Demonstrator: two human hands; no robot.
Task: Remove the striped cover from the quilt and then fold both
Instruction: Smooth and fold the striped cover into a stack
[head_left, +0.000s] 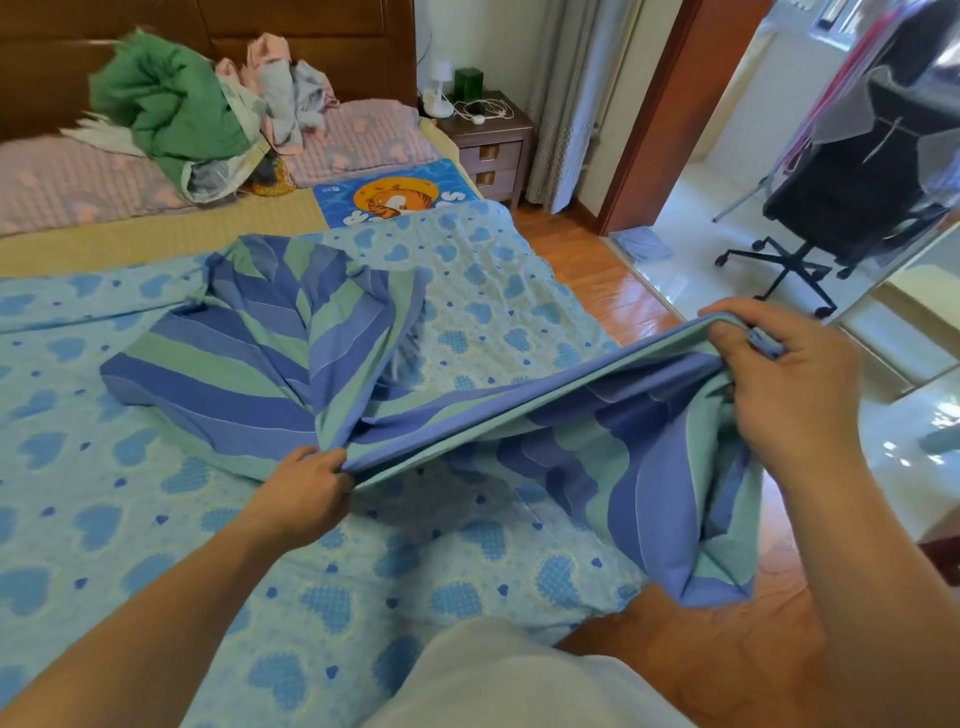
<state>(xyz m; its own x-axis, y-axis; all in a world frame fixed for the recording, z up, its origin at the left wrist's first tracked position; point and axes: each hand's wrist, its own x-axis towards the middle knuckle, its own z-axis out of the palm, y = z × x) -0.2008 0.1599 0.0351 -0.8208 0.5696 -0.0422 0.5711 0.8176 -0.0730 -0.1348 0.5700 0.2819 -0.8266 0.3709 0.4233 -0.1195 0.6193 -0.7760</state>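
Your left hand (306, 488) reaches forward on a bare, nearly straight arm, knuckles up, its grip pinched tight on a fabric edge low and near the middle. Your right hand (784, 379) sits higher and farther right, forearm bare, wrist bent, fingers (727, 340) curled down and clamped over the same edge.

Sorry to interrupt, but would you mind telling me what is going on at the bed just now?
A person stands at the bed's edge, holding the striped cover by one edge, stretched taut between both hands. The left hand pinches it low over the heart-patterned quilt; the right hand has its grip higher, out past the bed. The cover's far part lies crumpled on the quilt, which is spread flat. Neither looks folded yet.
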